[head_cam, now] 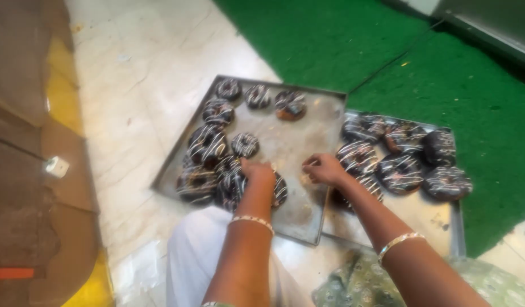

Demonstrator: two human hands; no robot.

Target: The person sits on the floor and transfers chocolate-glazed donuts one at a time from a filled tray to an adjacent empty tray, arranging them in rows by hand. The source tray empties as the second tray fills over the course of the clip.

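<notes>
Two metal baking trays lie on the floor. The left tray (pixel 299 136) carries several chocolate-glazed doughnuts with white drizzle (pixel 218 111) along its far and left sides. The right tray (pixel 427 213) has several more doughnuts (pixel 400 173). My left hand (pixel 258 172) rests on a doughnut (pixel 280 190) at the near side of the left tray, fingers curled over it. My right hand (pixel 325 169) sits at the seam between the trays, fingers bent, touching the edge of a doughnut (pixel 358 157) on the right tray. Both wrists wear bangles.
Pale marble floor (pixel 137 74) spreads to the left; green carpet (pixel 444 74) lies behind and right of the trays. A brown wooden structure with a yellow edge (pixel 52 170) stands at far left. My white and green patterned clothing (pixel 353 284) fills the bottom.
</notes>
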